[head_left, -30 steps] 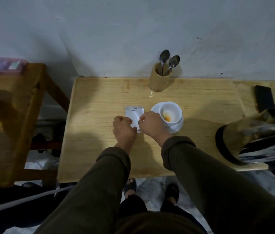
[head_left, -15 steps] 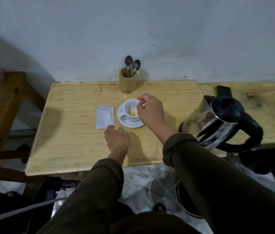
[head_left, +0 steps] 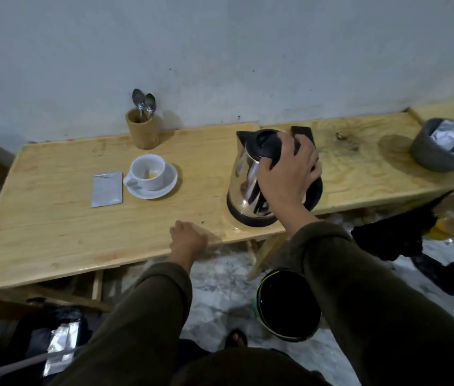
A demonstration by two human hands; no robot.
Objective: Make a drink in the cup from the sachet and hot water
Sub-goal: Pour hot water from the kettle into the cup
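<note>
A white cup (head_left: 149, 171) with orange powder at its bottom stands on a white saucer (head_left: 161, 189) on the wooden table (head_left: 53, 218). A silver sachet (head_left: 107, 188) lies flat just left of the saucer. A steel kettle (head_left: 251, 176) with a black lid stands on its base to the right. My right hand (head_left: 290, 171) is closed around the kettle's black handle. My left hand (head_left: 188, 240) rests as a loose fist on the table's front edge, holding nothing.
A wooden holder (head_left: 142, 129) with two spoons stands behind the cup by the wall. A grey bowl (head_left: 446, 147) with foil packets sits at the far right. A black bin (head_left: 288, 303) stands on the floor below the table, and foil packets (head_left: 61, 346) lie at lower left.
My right hand left the cup and moved right onto the kettle's handle. My left hand drew back from beside the sachet to the table's front edge. The view swung right.
</note>
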